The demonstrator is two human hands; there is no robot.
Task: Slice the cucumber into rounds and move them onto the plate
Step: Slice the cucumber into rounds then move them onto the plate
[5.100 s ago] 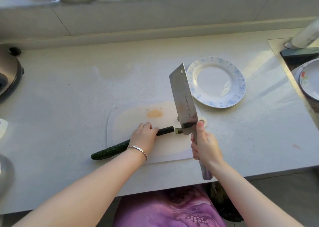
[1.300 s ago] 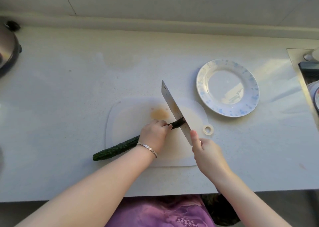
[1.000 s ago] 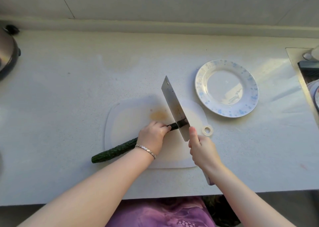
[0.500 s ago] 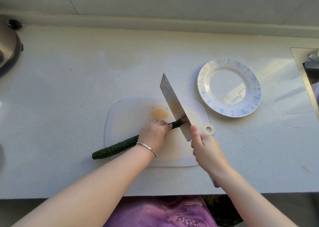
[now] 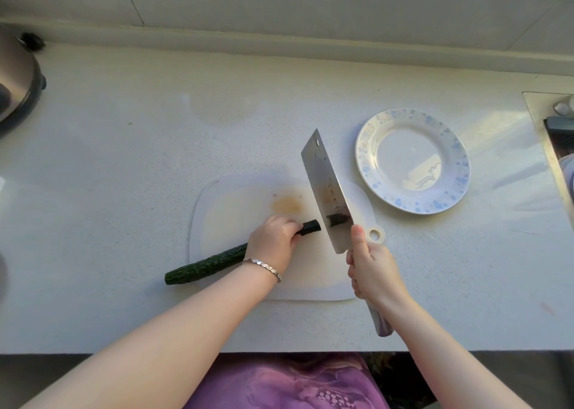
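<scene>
A dark green cucumber (image 5: pixel 205 265) lies slantwise across the left part of a white cutting board (image 5: pixel 236 209), its left end off the board. My left hand (image 5: pixel 273 240) presses it down near its right end, whose cut tip (image 5: pixel 312 226) pokes out past my fingers. My right hand (image 5: pixel 372 272) grips the handle of a steel cleaver (image 5: pixel 326 191). The blade stands tilted just right of the cucumber tip, a small gap between them. A white plate with a blue-speckled rim (image 5: pixel 459 172) sits empty to the right of the board.
A metal pot (image 5: pixel 15 85) stands at the far left of the pale counter (image 5: pixel 124 147). A sink edge (image 5: pixel 546 135) runs down the right side. The counter's front edge is close below the board.
The cleaver has come off the cucumber tip and shifted slightly right, showing more of its flat side. My left hand still holds the cucumber in the same place.
</scene>
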